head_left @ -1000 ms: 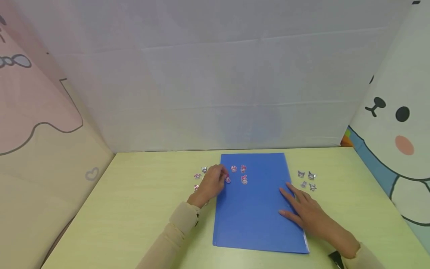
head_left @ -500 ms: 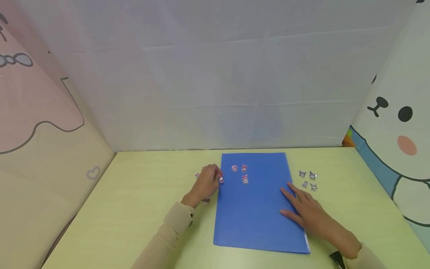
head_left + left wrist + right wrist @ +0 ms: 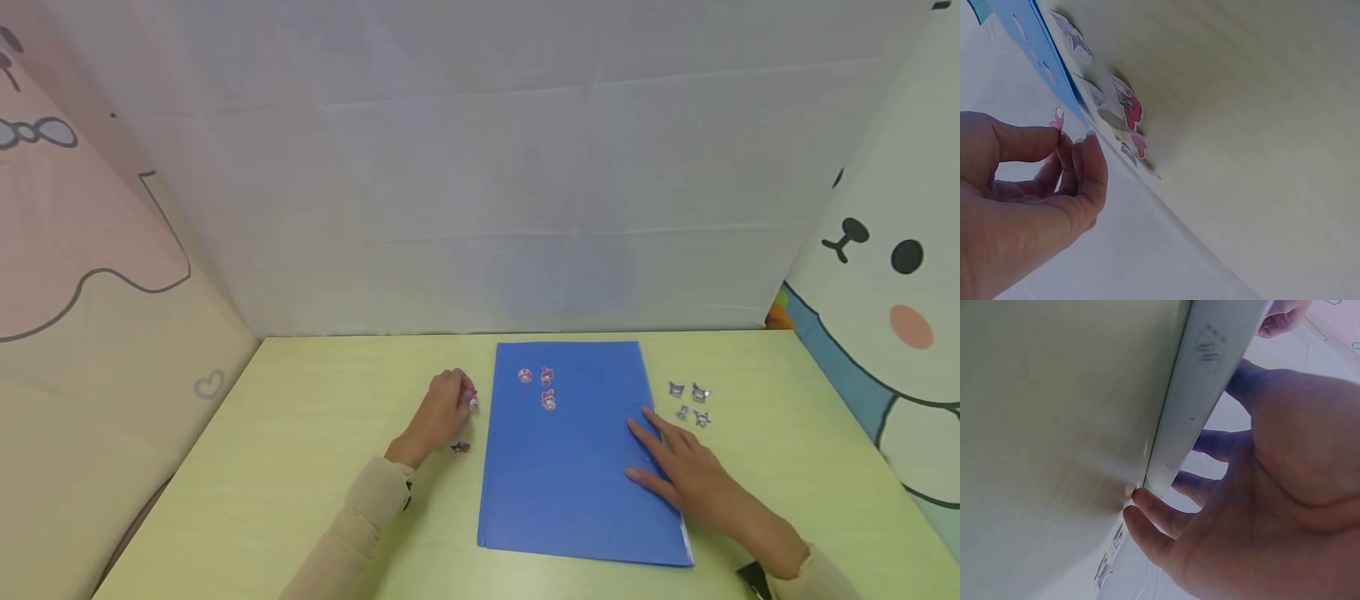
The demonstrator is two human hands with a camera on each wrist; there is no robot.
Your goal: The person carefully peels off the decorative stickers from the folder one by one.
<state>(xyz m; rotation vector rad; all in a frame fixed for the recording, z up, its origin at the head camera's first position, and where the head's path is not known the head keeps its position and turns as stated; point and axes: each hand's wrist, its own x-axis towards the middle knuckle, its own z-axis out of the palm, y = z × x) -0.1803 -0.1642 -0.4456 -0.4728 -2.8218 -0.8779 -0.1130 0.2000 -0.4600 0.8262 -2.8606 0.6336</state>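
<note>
My left hand [image 3: 435, 417] pinches a small pink sticker [image 3: 473, 403] between thumb and fingers, over the table just left of a blue folder [image 3: 570, 492]. In the left wrist view that pink sticker [image 3: 1057, 118] sticks up from the fingertips. Several loose cutouts, one of them red and white [image 3: 1127, 106], lie on the table beyond this hand; the head view has most of them hidden behind it. My right hand [image 3: 690, 479] rests with spread fingers on the folder's right edge. Three pink stickers lie on the folder's upper left, one of them a round sticker [image 3: 525, 376].
Right of the folder, several grey-purple stickers [image 3: 701, 392] lie on the pale yellow table [image 3: 315, 433]. One dark cutout [image 3: 461, 447] lies below my left hand. A white sheet [image 3: 465, 183] hangs behind the table, with printed cloths at both sides.
My left hand has moved left from the folder's left edge, carrying the pink sticker off the folder to over the table. My right hand stays in place.
</note>
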